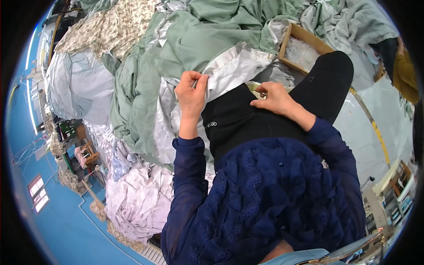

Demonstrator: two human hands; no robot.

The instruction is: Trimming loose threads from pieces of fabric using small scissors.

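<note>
My left hand (192, 95) is closed in a pinch at the edge of a white cloth (236, 66), its thumb and forefinger together. This white cloth lies against a large heap of sage-green fabric (194, 48). My right hand (278, 99) is a little to the right, fingers curled above my black-covered lap (240, 117). A small dark thing shows at its fingertips, too small to name. Beneath those fingers a pale yellow-green patch (255, 88) partly shows, mostly hidden by the hand.
An open cardboard box (304, 46) with clear crumpled plastic inside stands beyond my right knee. Floral cloth (106, 28), pale blue cloth (79, 84) and pinkish cloth (139, 198) pile up on the left. Another person's mustard sleeve (405, 77) shows at the far right.
</note>
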